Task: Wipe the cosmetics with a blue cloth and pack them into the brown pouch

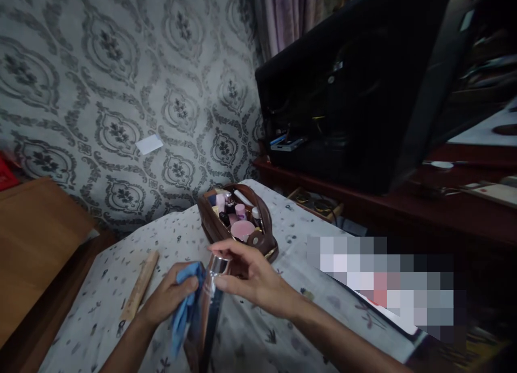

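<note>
A tan, stick-like item point(139, 287) lies at left on a patterned cover point(100, 287), apart from the hands. Next to it, the left hand point(172, 292) closes its fingers on a bunched blue cloth point(183, 308) at the side of a tall, shiny bottle point(210, 308), which stands between the two hands above the cover. The bottle's silver cap point(220, 263) is in place, with the right hand's point(262, 281) thumb and fingers curled around it. Wiping appears to be under way; how much of the surface is done or left cannot be told. Just beyond, a brown bag point(214, 230) sits unzipped, packed with small containers, among them a pink round one point(242, 230).
</note>
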Motion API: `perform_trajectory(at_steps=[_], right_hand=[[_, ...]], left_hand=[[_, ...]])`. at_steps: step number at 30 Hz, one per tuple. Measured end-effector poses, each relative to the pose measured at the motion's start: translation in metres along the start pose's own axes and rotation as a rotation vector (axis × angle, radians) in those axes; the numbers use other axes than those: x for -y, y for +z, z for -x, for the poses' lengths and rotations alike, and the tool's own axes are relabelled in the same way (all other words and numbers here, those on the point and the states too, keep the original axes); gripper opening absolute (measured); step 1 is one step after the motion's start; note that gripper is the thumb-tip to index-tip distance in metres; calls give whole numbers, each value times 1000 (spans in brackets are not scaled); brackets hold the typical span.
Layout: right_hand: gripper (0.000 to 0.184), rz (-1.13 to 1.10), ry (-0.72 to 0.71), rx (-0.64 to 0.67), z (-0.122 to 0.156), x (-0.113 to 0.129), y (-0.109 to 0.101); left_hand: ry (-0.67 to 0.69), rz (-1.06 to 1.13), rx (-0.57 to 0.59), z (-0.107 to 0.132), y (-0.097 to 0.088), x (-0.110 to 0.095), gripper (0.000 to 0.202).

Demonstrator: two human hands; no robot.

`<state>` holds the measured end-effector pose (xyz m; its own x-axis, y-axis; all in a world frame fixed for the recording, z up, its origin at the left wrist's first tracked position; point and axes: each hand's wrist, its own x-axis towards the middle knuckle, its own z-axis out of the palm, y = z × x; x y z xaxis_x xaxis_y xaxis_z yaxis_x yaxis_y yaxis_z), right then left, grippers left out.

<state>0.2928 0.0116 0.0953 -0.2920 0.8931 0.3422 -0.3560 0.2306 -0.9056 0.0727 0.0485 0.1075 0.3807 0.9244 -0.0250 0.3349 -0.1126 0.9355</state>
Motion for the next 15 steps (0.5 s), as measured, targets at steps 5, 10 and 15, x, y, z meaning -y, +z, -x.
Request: perform_trajectory(at_steps=[5,10,15], right_hand=[[40,108,-71,-249,25,29,-37],[39,238,-117,-526,46,30,-63],[39,362,-169,-701,59,26,-75]], left_hand=[[395,-473,-84,-67,0,-62,29],[561,-1056,115,-160,-9,-95,36],[370,-1325,243,-213,1,-88,38]])
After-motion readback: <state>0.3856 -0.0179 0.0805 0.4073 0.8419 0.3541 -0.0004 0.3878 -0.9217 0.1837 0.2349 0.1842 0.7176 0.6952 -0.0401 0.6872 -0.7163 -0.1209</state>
